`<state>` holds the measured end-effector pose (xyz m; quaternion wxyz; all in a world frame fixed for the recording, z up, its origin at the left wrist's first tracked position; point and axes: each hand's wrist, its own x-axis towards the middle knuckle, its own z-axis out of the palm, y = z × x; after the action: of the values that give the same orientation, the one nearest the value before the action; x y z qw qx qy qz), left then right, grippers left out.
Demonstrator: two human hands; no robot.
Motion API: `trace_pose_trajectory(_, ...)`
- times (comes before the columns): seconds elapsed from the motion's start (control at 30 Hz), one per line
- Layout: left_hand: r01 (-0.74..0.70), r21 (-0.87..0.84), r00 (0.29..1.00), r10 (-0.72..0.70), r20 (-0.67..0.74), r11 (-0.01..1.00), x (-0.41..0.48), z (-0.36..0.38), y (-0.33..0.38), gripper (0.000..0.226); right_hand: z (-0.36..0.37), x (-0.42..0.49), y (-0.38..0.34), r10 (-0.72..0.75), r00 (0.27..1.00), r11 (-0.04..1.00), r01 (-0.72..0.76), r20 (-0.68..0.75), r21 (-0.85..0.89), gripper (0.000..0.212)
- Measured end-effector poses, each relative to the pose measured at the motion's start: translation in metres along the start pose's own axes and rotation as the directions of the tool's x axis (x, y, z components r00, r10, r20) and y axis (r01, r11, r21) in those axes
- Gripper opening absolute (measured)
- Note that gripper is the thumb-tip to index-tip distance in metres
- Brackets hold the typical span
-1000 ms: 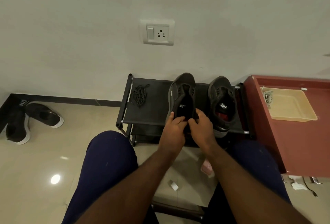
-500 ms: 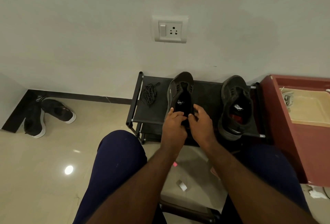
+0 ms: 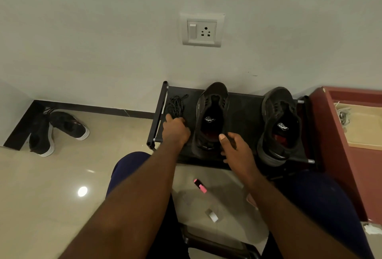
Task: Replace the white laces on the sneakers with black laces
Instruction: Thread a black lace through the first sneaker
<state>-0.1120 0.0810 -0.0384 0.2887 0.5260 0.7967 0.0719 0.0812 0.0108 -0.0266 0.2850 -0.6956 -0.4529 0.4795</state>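
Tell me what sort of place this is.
Probably a room or entryway in a home: a low black shoe rack holding two sneakers stands against a plain wall, a wall socket sits above it, and another pair of shoes lies on the tiled floor.

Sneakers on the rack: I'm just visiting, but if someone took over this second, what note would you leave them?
Left hand: on the near end of the black laces; a grip cannot be confirmed.
Right hand: holds the heel of the middle sneaker, thumb on its rim.
Where things are: both sneakers stand on the rack, the other sneaker to the right. The white laces lie in the tray.
Done: neither sneaker shows a lace, so the white ones seem to be out.
Left: thread black laces through both sneakers.
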Motion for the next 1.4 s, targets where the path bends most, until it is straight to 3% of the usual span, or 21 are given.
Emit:
trace_pose_trajectory(0.1, -0.017, 0.135, 0.997, 0.007, 0.076, 0.991, 0.008, 0.004, 0.005, 0.034, -0.001, 0.001, 0.003, -0.016, 1.0, 1.0, 0.016, 0.019, 0.0, 0.085)
trace_pose_trajectory(0.2, -0.003, 0.148, 1.0, 0.0, 0.019, 0.989, 0.009, 0.006, 0.01, 0.032, -0.002, 0.0, 0.002, -0.033, 0.999, 0.999, 0.033, 0.039, -0.003, 0.089)
trace_pose_trajectory(0.3, -0.008, -0.007, 0.976, 0.007, -0.22, 1.0, 0.006, 0.003, 0.011, 0.021, -0.002, -0.001, 0.0, -0.021, 0.998, 1.0, 0.021, 0.06, -0.004, 0.094)
trace_pose_trajectory(0.4, -0.13, -0.249, 0.876, -0.006, -0.483, 0.96, -0.005, -0.017, 0.014, 0.019, -0.005, -0.006, -0.004, -0.007, 0.997, 1.0, 0.008, 0.075, -0.01, 0.089)
trace_pose_trajectory(0.47, -0.251, -0.393, 0.825, -0.017, -0.565, 0.885, -0.015, -0.043, 0.018, 0.021, -0.009, -0.008, -0.007, -0.015, 0.998, 1.0, 0.015, 0.066, -0.01, 0.084)
trace_pose_trajectory(0.6, -0.412, -0.608, 0.837, 0.017, -0.548, 0.678, -0.045, -0.093, 0.024, 0.019, -0.017, -0.014, -0.01, -0.033, 0.999, 0.999, 0.032, 0.042, 0.033, 0.08)
trace_pose_trajectory(0.67, -0.418, -0.763, 0.885, 0.031, -0.464, 0.493, -0.069, -0.114, 0.034, 0.021, -0.022, -0.021, -0.019, -0.086, 0.996, 0.995, 0.085, 0.009, 0.059, 0.066)
trace_pose_trajectory(0.73, -0.343, -0.91, 0.939, 0.09, -0.331, 0.232, -0.1, -0.13, 0.047, 0.023, -0.029, -0.032, -0.034, -0.11, 0.994, 0.973, 0.109, -0.01, 0.202, 0.051)
trace_pose_trajectory(0.8, -0.17, -0.985, 0.963, 0.213, -0.167, -0.004, -0.128, -0.133, 0.056, 0.026, -0.036, -0.049, -0.053, -0.02, 0.996, 0.873, -0.025, 0.088, 0.487, 0.04)
trace_pose_trajectory(0.83, -0.071, -0.995, 0.954, 0.286, -0.088, -0.068, -0.141, -0.129, 0.058, 0.028, -0.04, -0.058, -0.059, 0.023, 0.983, 0.789, -0.13, 0.182, 0.601, 0.046)
trace_pose_trajectory(0.9, 0.085, -0.996, 0.914, 0.401, 0.07, -0.02, -0.164, -0.107, 0.058, 0.03, -0.046, -0.073, -0.061, 0.037, 0.932, 0.66, -0.293, 0.36, 0.691, 0.067)
trace_pose_trajectory(0.97, 0.162, -0.968, 0.876, 0.424, 0.231, 0.191, -0.177, -0.078, 0.051, 0.031, -0.049, -0.081, -0.055, -0.034, 0.916, 0.598, -0.302, 0.4, 0.743, 0.069)
trace_pose_trajectory(1.03, 0.18, -0.878, 0.853, 0.374, 0.364, 0.444, -0.182, -0.049, 0.04, 0.03, -0.053, -0.087, -0.05, -0.04, 0.959, 0.569, -0.21, 0.282, 0.795, 0.041)
trace_pose_trajectory(1.1, 0.17, -0.778, 0.867, 0.284, 0.41, 0.605, -0.182, -0.031, 0.032, 0.027, -0.061, -0.088, -0.045, 0.025, 0.995, 0.628, -0.09, 0.095, 0.773, 0.012)
trace_pose_trajectory(1.17, 0.173, -0.79, 0.916, 0.198, 0.348, 0.588, -0.179, -0.021, 0.03, 0.026, -0.069, -0.086, -0.037, 0.037, 0.999, 0.73, -0.035, 0.011, 0.682, 0.006)
trace_pose_trajectory(1.23, 0.16, -0.863, 0.959, 0.132, 0.251, 0.48, -0.175, -0.02, 0.031, 0.026, -0.076, -0.088, -0.03, 0.039, 0.999, 0.762, -0.03, 0.0, 0.647, 0.009)
trace_pose_trajectory(1.33, 0.099, -0.903, 0.983, 0.099, 0.154, 0.418, -0.171, -0.023, 0.032, 0.023, -0.088, -0.09, -0.025, 0.05, 0.996, 0.705, 0.013, -0.069, 0.709, 0.009)
trace_pose_trajectory(1.4, 0.068, -0.869, 0.975, 0.154, 0.163, 0.49, -0.172, -0.022, 0.031, 0.021, -0.098, -0.086, -0.022, 0.061, 0.986, 0.653, 0.078, -0.156, 0.753, 0.013)
